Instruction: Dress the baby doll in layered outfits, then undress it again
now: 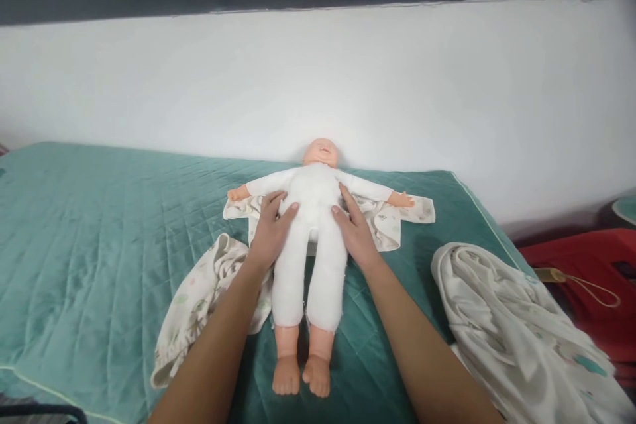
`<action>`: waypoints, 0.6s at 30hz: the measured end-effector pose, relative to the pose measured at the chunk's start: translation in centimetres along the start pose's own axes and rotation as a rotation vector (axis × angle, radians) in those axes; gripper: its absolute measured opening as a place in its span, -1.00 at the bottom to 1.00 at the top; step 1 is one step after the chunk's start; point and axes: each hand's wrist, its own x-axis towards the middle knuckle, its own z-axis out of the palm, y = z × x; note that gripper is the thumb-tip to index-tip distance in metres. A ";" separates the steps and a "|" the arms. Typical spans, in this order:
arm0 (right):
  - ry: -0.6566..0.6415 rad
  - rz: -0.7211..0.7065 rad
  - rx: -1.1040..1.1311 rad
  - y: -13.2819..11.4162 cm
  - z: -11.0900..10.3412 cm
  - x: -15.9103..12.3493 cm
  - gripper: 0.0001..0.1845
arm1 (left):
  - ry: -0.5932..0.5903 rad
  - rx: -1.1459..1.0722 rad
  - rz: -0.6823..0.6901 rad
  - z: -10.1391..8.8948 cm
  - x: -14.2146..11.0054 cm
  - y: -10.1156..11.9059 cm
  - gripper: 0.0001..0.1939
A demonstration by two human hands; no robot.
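Note:
A baby doll with a white cloth body lies on its back, arms spread, head toward the wall and bare feet toward me. My left hand cups one side of its hip, the thumb resting on the white cloth. On the opposite side my right hand holds the other hip, thumb on top and fingers along the flank. Under the doll a patterned baby shirt is spread out, its sleeves reaching past both doll hands. Patterned baby trousers lie crumpled left of the legs, partly behind my left forearm.
A green quilted cover lies beneath everything. A bunched white cloth with a print is at the right. Beyond that edge is a red plastic object with a looped cord. A white wall stands behind the doll's head.

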 end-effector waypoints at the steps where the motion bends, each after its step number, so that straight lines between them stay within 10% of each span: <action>1: 0.000 0.004 0.002 0.0 0.0 0.0 -0.16 | -0.007 -0.010 0.014 0.0 0.1 0.0 -0.55; 13: -0.031 0.019 0.010 0.2 -0.1 0.0 -0.17 | -0.126 -0.178 -0.001 0.2 0.8 -0.5 -0.64; 18: -0.037 0.004 0.009 0.1 -0.2 0.0 -0.19 | 0.016 -0.146 0.101 0.1 1.0 -1.0 -0.59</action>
